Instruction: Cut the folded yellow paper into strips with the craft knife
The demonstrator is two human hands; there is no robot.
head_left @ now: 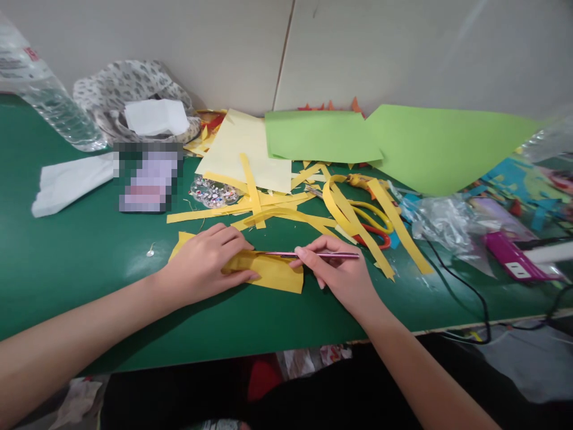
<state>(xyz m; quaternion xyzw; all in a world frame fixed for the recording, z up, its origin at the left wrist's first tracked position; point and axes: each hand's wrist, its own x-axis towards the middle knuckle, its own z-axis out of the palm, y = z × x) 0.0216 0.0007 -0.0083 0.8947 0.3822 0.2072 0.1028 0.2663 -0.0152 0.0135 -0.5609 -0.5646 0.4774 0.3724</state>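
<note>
A folded piece of yellow paper point(280, 279) lies on the green table near its front edge. My left hand point(210, 263) covers the paper's left part, thumb and fingers pressed on it around the folded edge. Between the thumb and fingers of my right hand point(333, 269) is a slim pink pointed tool point(338, 255), held nearly level. Its thin tip points left along the paper's upper edge, close to my left fingers. The tool's exact kind cannot be made out. Just beyond the paper are several loose yellow strips point(286, 206).
Behind lie a cream sheet point(242, 134) and green sheets point(322, 137). Scissors point(373, 224) with red and yellow handles sit under strips. A phone point(147, 179), tissue point(74, 179), cloth basket point(134, 77) and plastic bottle point(49, 89) stand left; a purple glue gun point(514, 257) and cable point(474, 286) lie right.
</note>
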